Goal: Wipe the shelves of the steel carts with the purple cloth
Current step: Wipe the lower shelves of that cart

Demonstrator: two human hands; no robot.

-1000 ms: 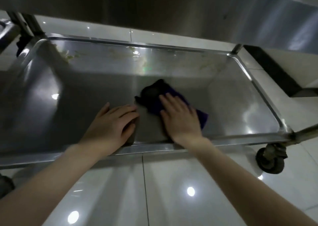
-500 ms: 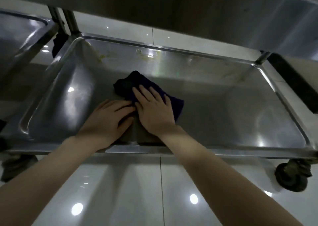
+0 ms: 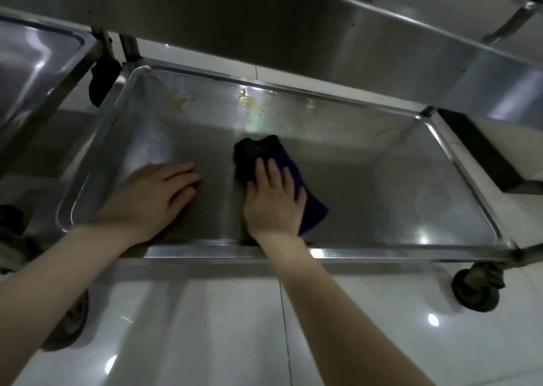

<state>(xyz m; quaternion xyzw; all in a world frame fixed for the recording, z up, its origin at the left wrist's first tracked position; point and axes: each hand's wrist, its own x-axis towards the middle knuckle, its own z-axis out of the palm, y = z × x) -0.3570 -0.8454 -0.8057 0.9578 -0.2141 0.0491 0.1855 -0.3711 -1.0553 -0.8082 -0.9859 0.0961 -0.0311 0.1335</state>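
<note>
The bottom shelf (image 3: 396, 185) of a steel cart is a shallow tray with a raised rim. A purple cloth (image 3: 266, 156) lies bunched near its middle. My right hand (image 3: 271, 200) presses flat on the cloth with straight fingers. My left hand (image 3: 155, 193) rests flat on the bare steel to the left of the cloth, near the front rim. Yellowish stains (image 3: 188, 100) mark the far left part of the shelf.
An upper shelf (image 3: 323, 32) of the same cart overhangs the far side. A second steel cart (image 3: 38, 62) stands at the left. Caster wheels (image 3: 474, 291) sit on the glossy white tiled floor. A dark block (image 3: 482, 153) lies at the right.
My right hand has slid the cloth to the right, away from my left hand. A gap has opened between the two hands. The view shifted slightly.
</note>
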